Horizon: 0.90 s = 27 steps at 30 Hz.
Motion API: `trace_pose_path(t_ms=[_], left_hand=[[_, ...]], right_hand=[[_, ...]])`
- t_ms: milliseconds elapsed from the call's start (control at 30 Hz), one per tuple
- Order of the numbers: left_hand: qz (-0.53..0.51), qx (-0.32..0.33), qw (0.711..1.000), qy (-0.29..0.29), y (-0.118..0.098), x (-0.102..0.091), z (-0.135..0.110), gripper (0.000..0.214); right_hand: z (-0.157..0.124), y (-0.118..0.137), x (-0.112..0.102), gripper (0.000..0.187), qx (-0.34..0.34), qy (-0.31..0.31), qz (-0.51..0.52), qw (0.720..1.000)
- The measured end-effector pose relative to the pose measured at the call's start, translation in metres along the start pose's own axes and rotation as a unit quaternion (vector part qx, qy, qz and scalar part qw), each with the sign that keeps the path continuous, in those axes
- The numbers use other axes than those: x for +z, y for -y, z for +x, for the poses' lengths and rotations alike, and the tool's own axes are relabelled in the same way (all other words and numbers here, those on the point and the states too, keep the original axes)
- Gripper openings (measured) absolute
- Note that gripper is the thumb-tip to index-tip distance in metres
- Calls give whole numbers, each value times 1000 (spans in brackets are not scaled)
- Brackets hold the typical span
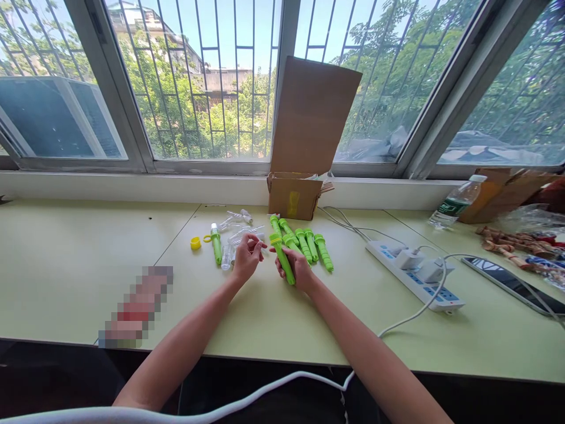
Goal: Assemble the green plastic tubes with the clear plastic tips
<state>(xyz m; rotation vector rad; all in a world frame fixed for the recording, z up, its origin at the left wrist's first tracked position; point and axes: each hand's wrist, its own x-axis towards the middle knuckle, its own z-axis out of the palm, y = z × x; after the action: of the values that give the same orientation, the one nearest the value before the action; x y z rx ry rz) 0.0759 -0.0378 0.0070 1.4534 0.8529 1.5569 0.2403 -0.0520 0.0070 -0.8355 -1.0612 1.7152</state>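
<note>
My right hand [303, 272] is wrapped round a bright green plastic tube [283, 261] with a ribbed cap, its lower end slanting towards me. Just left of it, my left hand [248, 258] is closed in a pinch; what sits between its fingertips is too small to name. Several green ribbed tubes [324, 253] lie in a group beyond and beside my right hand. Clear plastic tubes [226, 257] are scattered behind and left of my left hand. Another green tube [216, 246] with a clear top and a yellow ring lies farther left, near a yellow cap [195, 243].
An open cardboard box [289, 197] stands against the window wall. To the right are a white power strip [412, 277] with plugs and cables, a phone [512, 285] and a water bottle [458, 203]. A blurred-out item [136, 306] lies near the front edge at left.
</note>
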Motion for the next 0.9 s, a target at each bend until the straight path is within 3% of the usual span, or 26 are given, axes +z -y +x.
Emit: trace_pose_path(t_ms=[167,900], left_hand=[[22,25,999,-12,1,-3,2,17],[53,4,999,-2,1,-2,0,17]], right_hand=[[0,-1,-1,40,-2,0,0,1000],[1,-2,-1,40,-3,5,1,1000]])
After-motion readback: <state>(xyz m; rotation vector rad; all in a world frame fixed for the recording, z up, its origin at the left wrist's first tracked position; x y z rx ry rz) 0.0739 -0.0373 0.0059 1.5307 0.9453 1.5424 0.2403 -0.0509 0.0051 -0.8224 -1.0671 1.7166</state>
